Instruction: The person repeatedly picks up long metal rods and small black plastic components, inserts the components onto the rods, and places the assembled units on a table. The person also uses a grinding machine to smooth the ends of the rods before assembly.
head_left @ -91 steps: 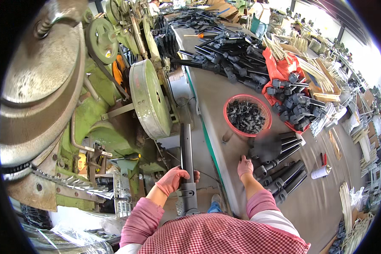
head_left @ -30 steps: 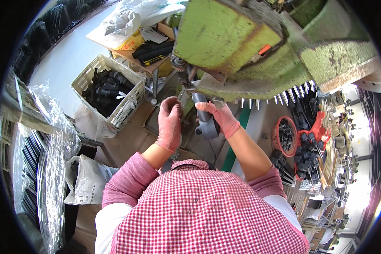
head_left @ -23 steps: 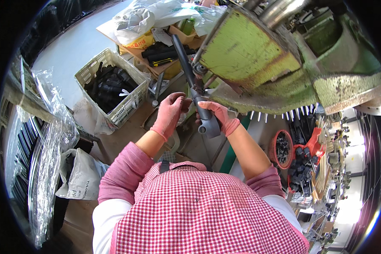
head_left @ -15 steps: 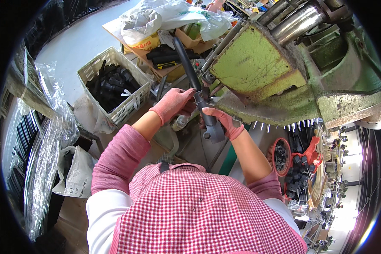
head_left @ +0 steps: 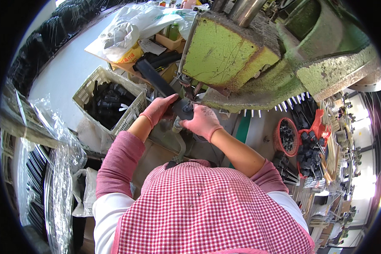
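Note:
Both my hands wear pink work gloves. A black tube (head_left: 155, 78) slants up and away to the left, with a wider rounded black end piece (head_left: 183, 109) at its near end. My left hand (head_left: 158, 110) grips it from the left, just below the straight part. Around the end piece, my right hand (head_left: 204, 122) is closed from the right, thumb near its top face. The end piece sits right by the small metal tooling (head_left: 192, 91) of a green machine (head_left: 226, 48); whether they touch I cannot tell. My gloves hide part of the end piece.
A cream plastic crate (head_left: 82, 95) of black parts stands at left, near a wooden table (head_left: 95, 47) with plastic bags. Plastic-wrapped strips (head_left: 57, 186) stand at far left. On the right are a red basket (head_left: 287, 136) of small parts and metal pins (head_left: 292, 101) along the machine's edge.
The tube and both hands have shifted left. The end piece has turned and now shows its round face by the tooling. My right hand has moved up onto it, and the whole view has swung.

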### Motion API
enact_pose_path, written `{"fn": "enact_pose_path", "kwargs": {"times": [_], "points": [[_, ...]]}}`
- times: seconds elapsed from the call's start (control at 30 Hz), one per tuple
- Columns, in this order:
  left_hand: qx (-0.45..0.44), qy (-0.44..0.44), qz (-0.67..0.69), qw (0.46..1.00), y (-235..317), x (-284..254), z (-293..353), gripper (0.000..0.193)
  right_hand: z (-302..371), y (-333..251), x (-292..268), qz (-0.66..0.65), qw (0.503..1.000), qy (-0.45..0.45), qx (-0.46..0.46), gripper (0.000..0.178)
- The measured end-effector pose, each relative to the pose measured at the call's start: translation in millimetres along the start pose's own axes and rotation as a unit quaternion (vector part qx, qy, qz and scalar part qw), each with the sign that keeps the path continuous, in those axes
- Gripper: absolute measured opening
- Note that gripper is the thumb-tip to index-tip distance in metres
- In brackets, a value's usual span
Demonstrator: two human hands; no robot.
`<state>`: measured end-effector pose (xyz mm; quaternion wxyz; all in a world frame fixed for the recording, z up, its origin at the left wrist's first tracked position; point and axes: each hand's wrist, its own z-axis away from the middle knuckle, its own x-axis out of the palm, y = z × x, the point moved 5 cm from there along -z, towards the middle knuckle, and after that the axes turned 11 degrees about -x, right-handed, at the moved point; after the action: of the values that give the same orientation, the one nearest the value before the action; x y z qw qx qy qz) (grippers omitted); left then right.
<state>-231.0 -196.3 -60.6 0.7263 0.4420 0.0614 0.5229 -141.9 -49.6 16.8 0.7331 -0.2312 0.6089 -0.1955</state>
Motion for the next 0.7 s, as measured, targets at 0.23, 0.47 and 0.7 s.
{"fn": "enact_pose_path", "kwargs": {"times": [0.23, 0.47, 0.7], "points": [[0.061, -0.016, 0.07, 0.996, 8, -22, -22, 0.023, -2, 22, 15, -0.008, 0.999, 0.046, 0.027, 0.071], [0.028, 0.049, 0.097, 0.994, 7, -30, -34, 0.021, 4, 14, 8, -0.048, 0.996, 0.068, -0.038, 0.064], [0.048, 0.056, 0.085, 0.994, 11, -26, -17, 0.027, 7, 10, 4, 0.032, 0.987, 0.124, -0.099, 0.068]]}}
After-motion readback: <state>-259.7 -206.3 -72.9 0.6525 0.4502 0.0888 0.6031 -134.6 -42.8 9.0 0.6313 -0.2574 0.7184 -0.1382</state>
